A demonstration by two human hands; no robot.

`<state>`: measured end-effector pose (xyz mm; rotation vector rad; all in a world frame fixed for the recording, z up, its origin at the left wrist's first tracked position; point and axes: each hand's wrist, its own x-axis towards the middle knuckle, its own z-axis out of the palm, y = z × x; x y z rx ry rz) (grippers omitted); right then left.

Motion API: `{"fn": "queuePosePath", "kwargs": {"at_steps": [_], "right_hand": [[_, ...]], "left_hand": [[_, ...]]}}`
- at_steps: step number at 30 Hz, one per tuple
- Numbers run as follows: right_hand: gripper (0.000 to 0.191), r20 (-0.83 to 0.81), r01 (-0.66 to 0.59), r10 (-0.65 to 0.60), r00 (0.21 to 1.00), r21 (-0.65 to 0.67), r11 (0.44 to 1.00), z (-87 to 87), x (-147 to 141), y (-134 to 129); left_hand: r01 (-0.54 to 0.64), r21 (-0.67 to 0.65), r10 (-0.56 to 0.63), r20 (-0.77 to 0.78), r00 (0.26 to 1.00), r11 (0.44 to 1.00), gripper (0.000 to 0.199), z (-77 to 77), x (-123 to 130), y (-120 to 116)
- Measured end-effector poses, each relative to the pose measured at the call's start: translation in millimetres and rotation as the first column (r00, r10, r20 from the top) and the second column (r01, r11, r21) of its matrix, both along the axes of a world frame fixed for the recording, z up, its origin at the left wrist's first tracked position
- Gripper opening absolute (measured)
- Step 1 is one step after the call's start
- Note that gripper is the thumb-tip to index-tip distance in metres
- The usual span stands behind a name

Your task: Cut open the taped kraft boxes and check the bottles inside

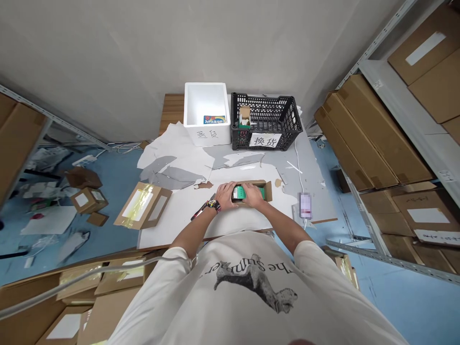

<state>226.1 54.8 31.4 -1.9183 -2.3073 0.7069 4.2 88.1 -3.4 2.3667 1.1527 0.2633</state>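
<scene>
My left hand (pixel 227 195) and my right hand (pixel 252 195) press down together on an open small cardboard box (pixel 261 184) lying on white sheet-covered table (pixel 179 218). Inside it sits a green and white carton (pixel 247 192), partly hidden under my fingers. My left hand grips the box's left end, and my right hand lies over the carton. A dark band circles my left wrist, with a thin dark object trailing from it. To the left, a taped flat cardboard mailer (pixel 142 206) lies at the table's edge.
At the table's far end stand a white foam box (pixel 206 103) holding a colourful card and a black plastic crate (pixel 264 122) with a paper sign. A blurred phone (pixel 305 205) lies on the right. Metal shelves of cardboard boxes flank both sides; cardboard litters the blue floor.
</scene>
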Motion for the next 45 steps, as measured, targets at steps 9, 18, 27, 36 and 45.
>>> {"fn": "queuePosePath", "kwargs": {"at_steps": [9,18,27,36,45], "right_hand": [[0.071,-0.363,0.225,-0.187,0.913,0.065,0.972,-11.2,24,16],[0.068,-0.617,0.398,-0.315,0.721,-0.003,0.917,-25.7,48,19],[0.067,-0.636,0.515,-0.401,0.659,-0.006,0.857,-4.8,44,14],[0.067,-0.67,0.583,-0.458,0.585,-0.046,0.811,12.8,50,9],[0.063,-0.731,0.668,-0.494,0.471,-0.07,0.741,34.5,62,11]], "left_hand": [[-0.03,0.046,0.03,-0.009,1.0,0.999,0.134,1.6,-3,33],[0.021,0.055,-0.017,-0.069,0.997,0.998,0.138,1.1,-3,54],[0.021,-0.013,-0.022,-0.115,0.993,1.0,0.145,9.8,1,63],[-0.028,-0.056,0.02,-0.134,0.991,0.998,0.151,5.3,5,58],[-0.037,-0.046,0.028,-0.164,0.986,0.998,0.151,6.1,8,57]]}}
